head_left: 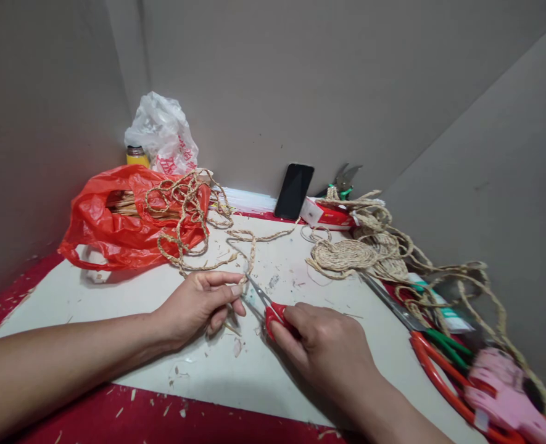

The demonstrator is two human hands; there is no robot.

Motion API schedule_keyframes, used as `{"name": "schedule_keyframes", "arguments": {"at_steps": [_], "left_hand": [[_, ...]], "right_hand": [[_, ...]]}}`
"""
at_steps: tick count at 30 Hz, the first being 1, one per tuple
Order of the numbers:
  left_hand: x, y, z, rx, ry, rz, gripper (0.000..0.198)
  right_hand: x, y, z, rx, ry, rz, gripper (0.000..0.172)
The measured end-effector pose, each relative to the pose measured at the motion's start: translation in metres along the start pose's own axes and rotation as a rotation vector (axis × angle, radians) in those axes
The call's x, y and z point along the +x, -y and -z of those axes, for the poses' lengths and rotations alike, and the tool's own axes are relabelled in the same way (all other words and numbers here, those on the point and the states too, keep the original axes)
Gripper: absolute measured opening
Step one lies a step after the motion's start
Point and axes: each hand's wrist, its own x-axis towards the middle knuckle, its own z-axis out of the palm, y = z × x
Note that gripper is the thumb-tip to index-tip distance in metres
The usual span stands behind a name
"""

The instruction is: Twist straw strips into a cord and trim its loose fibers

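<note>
In the head view, the cut end of the braided cord (253, 251) is hard to make out where the fingertips of the left hand (203, 305) cover it, and it is unclear whether the blades of the small scissors (260, 292) touch the braid or only lie beside it. The palm of the right hand (330, 342) is hidden, and its fingers cover part of the red scissor handles. Both forearms run out of the picture, a yellow container (136, 157) is partly hidden by the red bag (99, 237), and a pink object (499, 391) at lower right is too blurred to name. The cord is tan, dry-looking plant fibre, plaited unevenly; the red bag is thin, crumpled plastic with straw-like strips (127, 205) showing through its opening, and a crinkled white bag (159, 132) stands behind it. A flat, oval coil (340, 254) of wound fibre lies right of the cord, near large scissors (400, 308) with orange-red loops. Fibre scraps are strewn over a pale sheet (152, 364) on the red tabletop (87, 416). The hands are apart, the left pinching the cord, the right closed around the small scissors' handles; the cord runs from the left fingertips away toward a dark phone (294, 191), beyond both hands.
</note>
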Motion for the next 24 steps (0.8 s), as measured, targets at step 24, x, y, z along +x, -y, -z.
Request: {"name": "schedule_keyframes", "arguments": {"at_steps": [24], "left_hand": [[-0.005, -0.004, -0.004, 0.196, -0.068, -0.163, 0.043]], "right_hand": [[0.057, 0.014, -0.009, 1.507, -0.156, -0.703, 0.039]]}}
